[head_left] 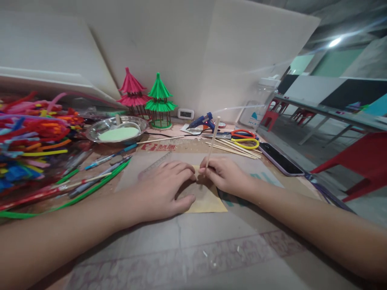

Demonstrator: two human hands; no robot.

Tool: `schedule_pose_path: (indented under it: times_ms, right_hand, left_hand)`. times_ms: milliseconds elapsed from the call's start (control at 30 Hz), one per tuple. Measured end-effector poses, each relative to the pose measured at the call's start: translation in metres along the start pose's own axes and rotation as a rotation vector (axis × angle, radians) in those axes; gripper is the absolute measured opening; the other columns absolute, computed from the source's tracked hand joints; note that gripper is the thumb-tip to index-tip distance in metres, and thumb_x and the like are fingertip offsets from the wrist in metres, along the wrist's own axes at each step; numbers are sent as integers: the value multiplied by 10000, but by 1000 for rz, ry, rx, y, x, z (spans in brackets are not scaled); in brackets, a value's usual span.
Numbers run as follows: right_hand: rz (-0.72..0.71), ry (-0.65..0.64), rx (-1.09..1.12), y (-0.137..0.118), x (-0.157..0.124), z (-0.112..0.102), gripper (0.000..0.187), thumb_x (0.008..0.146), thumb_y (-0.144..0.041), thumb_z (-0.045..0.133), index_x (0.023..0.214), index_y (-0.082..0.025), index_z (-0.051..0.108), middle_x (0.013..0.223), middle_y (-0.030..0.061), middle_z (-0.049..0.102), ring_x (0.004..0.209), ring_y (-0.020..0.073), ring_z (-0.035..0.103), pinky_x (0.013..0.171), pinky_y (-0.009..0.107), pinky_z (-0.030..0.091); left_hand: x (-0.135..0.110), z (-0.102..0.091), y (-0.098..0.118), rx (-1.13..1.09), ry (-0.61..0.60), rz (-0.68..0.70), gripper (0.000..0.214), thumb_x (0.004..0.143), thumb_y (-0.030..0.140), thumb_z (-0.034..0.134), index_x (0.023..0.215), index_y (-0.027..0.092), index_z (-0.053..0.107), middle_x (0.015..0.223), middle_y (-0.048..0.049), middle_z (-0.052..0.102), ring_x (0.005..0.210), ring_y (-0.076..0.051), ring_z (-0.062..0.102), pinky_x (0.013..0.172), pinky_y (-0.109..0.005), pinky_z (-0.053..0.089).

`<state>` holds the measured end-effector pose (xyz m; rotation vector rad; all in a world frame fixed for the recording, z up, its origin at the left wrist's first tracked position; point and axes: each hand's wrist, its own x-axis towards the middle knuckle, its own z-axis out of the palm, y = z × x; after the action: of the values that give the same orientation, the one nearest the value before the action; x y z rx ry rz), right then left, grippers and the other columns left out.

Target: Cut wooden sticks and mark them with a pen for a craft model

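My right hand (223, 174) pinches a thin wooden stick (214, 139) that stands nearly upright, its lower end over a small sheet of yellow paper (208, 203). Beside it my left hand (169, 187) lies across the left part of that paper, thumb apart from the fingers, which stretch toward the stick. Whether the stick's tip touches the paper is hidden by my right fingers. Behind my left hand, partly covered, is a clear ruler (155, 164). Several more wooden sticks (237, 149) lie beyond my right hand.
Behind are scissors (246, 141), a blue glue gun (201, 121), a metal bowl (90, 131), and green (159, 105) and red (133, 86) pagoda models. Colourful pipe cleaners (33, 141) crowd the left. A phone (281, 159) and a clear bottle (256, 104) stand right.
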<state>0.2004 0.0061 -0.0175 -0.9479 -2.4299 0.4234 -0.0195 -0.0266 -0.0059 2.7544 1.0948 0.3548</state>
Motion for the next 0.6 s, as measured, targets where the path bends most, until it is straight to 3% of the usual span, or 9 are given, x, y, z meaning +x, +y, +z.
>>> schedule_pose_path:
  times_ms: [133, 267, 600]
  right_hand:
    - [-31, -12, 94, -3, 0, 2, 155, 949, -201, 506, 854, -205, 628, 784, 30, 730, 734, 166, 678, 693, 257, 475]
    - [-27, 25, 20, -2, 1, 2, 162, 937, -180, 495, 845, -186, 629, 799, 59, 731, 743, 184, 677, 689, 271, 469]
    - [-31, 11, 95, 1, 2, 2, 167, 947, -193, 504, 852, -188, 641, 780, 40, 734, 720, 168, 674, 685, 256, 470]
  left_hand:
    - [1, 0, 1, -1, 1, -9, 303, 862, 374, 575, 1087, 180, 634, 1138, -101, 653, 1081, -309, 590, 989, -514, 450]
    - [0, 1, -1, 10, 0, 2, 318, 867, 388, 574, 1099, 177, 632, 1146, -104, 648, 1090, -313, 584, 986, -512, 445]
    - [0, 1, -2, -13, 6, 12, 316, 868, 383, 566, 1111, 188, 623, 1160, -93, 643, 1098, -310, 575, 988, -506, 435]
